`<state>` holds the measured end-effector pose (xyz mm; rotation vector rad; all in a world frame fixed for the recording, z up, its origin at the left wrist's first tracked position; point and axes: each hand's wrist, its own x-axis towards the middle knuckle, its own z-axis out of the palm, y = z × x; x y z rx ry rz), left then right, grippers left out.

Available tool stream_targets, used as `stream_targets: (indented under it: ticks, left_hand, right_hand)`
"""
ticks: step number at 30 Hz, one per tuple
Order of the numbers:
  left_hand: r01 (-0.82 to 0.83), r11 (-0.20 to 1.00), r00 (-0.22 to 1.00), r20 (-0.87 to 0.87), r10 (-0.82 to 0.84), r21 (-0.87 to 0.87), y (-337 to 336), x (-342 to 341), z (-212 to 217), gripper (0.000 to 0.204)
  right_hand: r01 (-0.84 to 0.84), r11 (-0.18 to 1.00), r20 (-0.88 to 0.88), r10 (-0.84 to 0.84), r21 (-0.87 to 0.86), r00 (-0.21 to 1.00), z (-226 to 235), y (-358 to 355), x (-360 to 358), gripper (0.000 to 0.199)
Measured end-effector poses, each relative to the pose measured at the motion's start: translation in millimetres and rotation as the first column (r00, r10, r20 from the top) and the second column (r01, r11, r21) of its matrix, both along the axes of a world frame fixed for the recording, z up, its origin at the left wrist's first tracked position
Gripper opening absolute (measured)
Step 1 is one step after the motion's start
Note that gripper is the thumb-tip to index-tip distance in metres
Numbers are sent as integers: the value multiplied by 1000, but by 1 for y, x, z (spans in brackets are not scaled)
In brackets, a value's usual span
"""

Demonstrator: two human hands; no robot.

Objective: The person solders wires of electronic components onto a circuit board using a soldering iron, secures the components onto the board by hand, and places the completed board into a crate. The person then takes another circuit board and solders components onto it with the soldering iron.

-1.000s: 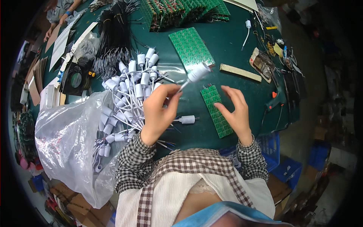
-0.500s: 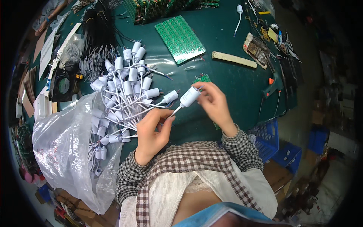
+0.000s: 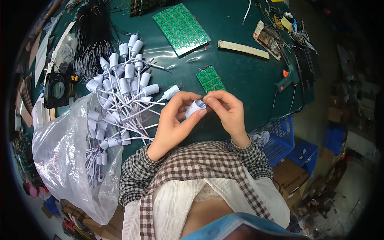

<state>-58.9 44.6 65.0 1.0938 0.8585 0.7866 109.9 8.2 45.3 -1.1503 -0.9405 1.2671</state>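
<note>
My left hand (image 3: 178,120) is closed around a white lamp holder (image 3: 193,109), a short cylinder with its open end tilted up to the right. At that open end, the fingertips of my right hand (image 3: 227,110) pinch thin wires (image 3: 203,105), some of them bluish. Just beyond my hands lies a small green circuit board panel (image 3: 211,79) with wire ends along its far edge. To the left is a heap of similar white lamp holders on white cords (image 3: 124,86), part of it inside a clear plastic bag (image 3: 64,150).
A larger green circuit panel (image 3: 181,30) lies farther back, near a pale bar (image 3: 243,49). Black wire bundles (image 3: 94,32) sit at the far left. On the right are a glue gun (image 3: 285,82) and loose tools; blue crates (image 3: 280,140) stand below the table edge.
My left hand has moved from the cord up to the lamp holder's body. My right hand now pinches the wires at its open end. The small circuit panel has come into fuller view.
</note>
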Motion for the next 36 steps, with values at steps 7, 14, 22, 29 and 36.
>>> stream_targets:
  ticks: [7, 14, 22, 29, 36]
  left_hand:
    - [78, 885, 892, -429, 145, 459, -5, 4, 6, 42]
    - [137, 828, 847, -497, 187, 544, 0, 8, -3, 45]
    - [114, 987, 972, -193, -133, -110, 3, 7, -7, 21]
    - [154, 962, 965, -175, -195, -226, 9, 4, -3, 20]
    - [82, 911, 983, -116, -140, -404, 12, 4, -11, 14]
  right_hand:
    - [-44, 981, -142, 17, -188, 990, 1, 3, 8, 15]
    - [-16, 993, -116, 2, -119, 993, -4, 3, 9, 17]
    - [56, 982, 361, -118, 179, 925, -9, 4, 3, 11]
    - [141, 989, 205, -146, 41, 968, -18, 1, -6, 11]
    - [118, 993, 200, -122, 30, 972, -19, 3, -10, 13]
